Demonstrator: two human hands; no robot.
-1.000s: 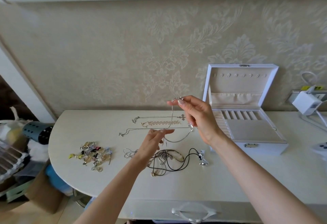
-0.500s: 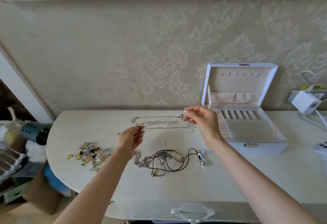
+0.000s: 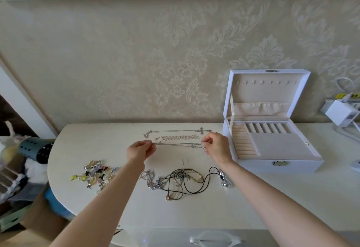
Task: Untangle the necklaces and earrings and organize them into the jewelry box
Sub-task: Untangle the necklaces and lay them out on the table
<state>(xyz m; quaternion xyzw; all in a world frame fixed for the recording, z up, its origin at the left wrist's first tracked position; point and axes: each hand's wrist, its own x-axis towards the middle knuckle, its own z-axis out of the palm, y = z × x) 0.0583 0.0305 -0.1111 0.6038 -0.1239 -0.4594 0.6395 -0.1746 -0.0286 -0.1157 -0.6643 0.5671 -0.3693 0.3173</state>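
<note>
A thin silver chain necklace (image 3: 178, 144) is stretched level, low over the white table (image 3: 272, 203). My left hand (image 3: 140, 150) pinches its left end and my right hand (image 3: 216, 147) pinches its right end. Just behind it lie a pale linked chain (image 3: 178, 137) and a silver cross necklace (image 3: 201, 130), laid out straight. A tangle of black cords and silver chains (image 3: 179, 182) lies nearer me. A pile of earrings (image 3: 95, 175) sits at the left. The white jewelry box (image 3: 303, 164) stands open at the right, its lid up.
A silver pendant (image 3: 225, 180) lies right of the tangle. A white charger (image 3: 341, 114) with cables sits by the wall at far right. Beyond the table's rounded left edge are a dark green perforated object (image 3: 36, 149) and clutter. A drawer handle (image 3: 212, 240) shows below.
Both hands came down from chest height and moved apart. The silver chain, first dangling in a loop between them, is now pulled out straight just above the table.
</note>
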